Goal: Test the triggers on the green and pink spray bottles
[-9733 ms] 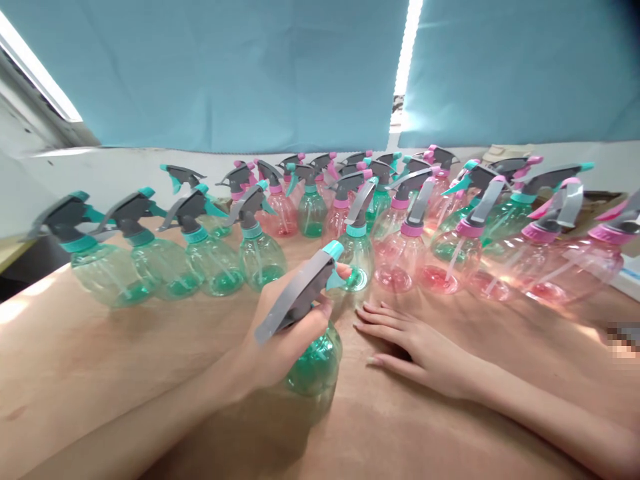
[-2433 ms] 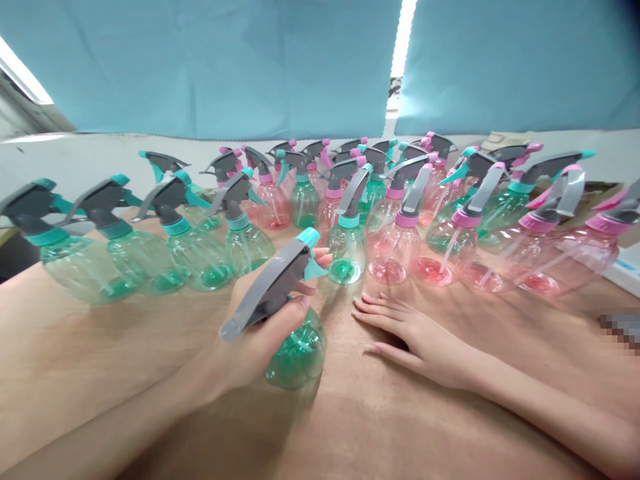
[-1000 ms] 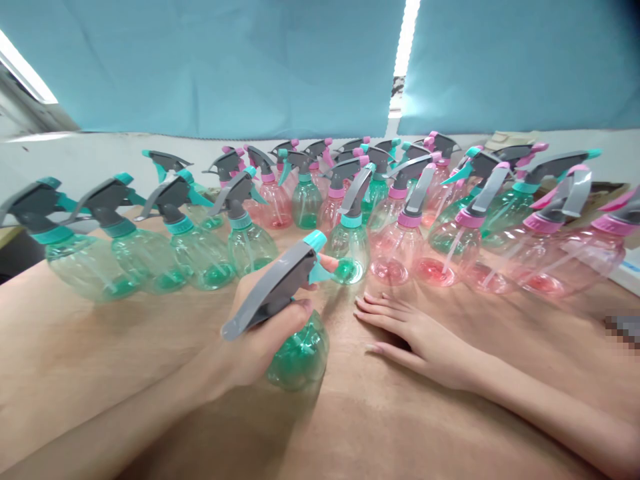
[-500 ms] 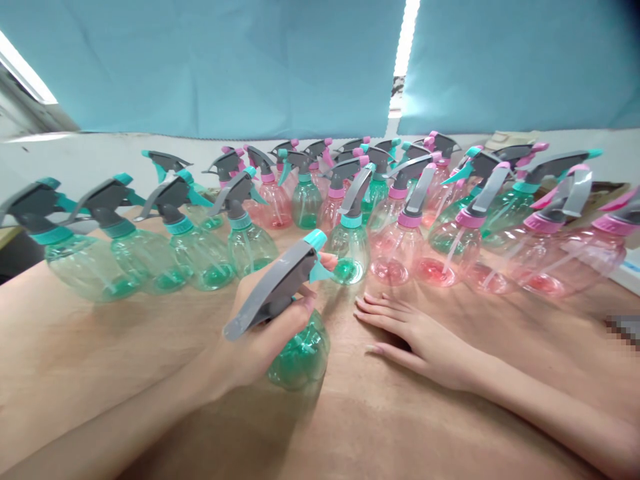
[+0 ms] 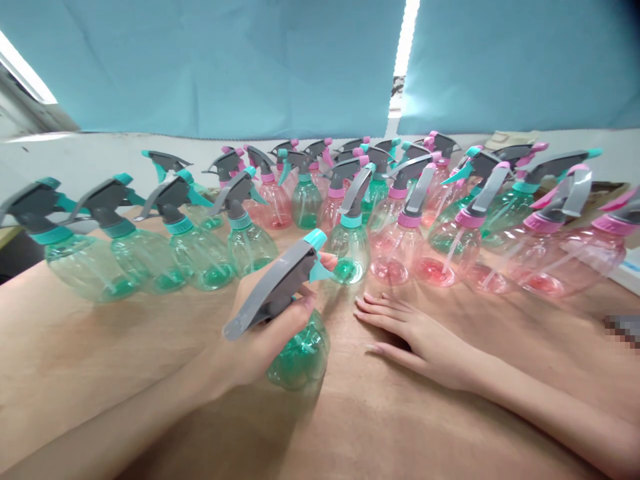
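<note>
My left hand (image 5: 260,333) is wrapped round the neck of a green spray bottle (image 5: 300,357). Its grey head and turquoise nozzle tilt up to the right, and the index finger reaches out by the turquoise trigger. My fingers hide the collar. Palm down on the wooden table (image 5: 370,420), my right hand (image 5: 410,333) holds nothing, its fingers stretched toward the row of bottles. Just beyond it stand a clear green spray bottle (image 5: 349,250) with a turquoise collar and a pink spray bottle (image 5: 395,253) with a pink collar.
Several green spray bottles (image 5: 200,260) line the left side, and several pink ones (image 5: 545,267) the right. More bottles of both colours crowd behind. A blue sheet (image 5: 250,67) hangs at the back. A pixelated dark object (image 5: 624,328) lies at the right edge.
</note>
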Demonstrator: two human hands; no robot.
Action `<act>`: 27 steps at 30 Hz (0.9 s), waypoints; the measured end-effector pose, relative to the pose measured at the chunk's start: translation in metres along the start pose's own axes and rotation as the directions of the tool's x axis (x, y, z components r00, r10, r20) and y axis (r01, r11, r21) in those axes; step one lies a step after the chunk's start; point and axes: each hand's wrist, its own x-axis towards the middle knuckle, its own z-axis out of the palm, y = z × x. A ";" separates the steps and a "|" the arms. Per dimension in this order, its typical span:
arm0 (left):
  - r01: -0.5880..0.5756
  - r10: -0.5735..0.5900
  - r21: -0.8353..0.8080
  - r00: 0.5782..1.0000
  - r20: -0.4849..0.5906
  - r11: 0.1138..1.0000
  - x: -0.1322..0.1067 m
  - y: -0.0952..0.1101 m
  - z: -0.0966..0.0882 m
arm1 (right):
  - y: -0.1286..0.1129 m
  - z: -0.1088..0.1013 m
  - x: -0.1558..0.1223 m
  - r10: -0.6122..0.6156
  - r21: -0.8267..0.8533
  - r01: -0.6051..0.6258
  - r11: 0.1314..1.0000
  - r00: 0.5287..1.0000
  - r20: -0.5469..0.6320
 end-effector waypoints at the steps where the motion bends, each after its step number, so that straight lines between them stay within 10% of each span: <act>1: -0.005 0.005 0.001 1.000 0.002 1.000 0.000 0.000 0.000 | 0.000 0.000 0.000 -0.001 0.005 0.001 1.000 1.000 -0.004; 27: -0.030 0.029 -0.020 0.999 -0.031 0.999 0.003 -0.005 -0.001 | 0.000 0.001 0.000 0.003 -0.013 -0.003 1.000 1.000 0.011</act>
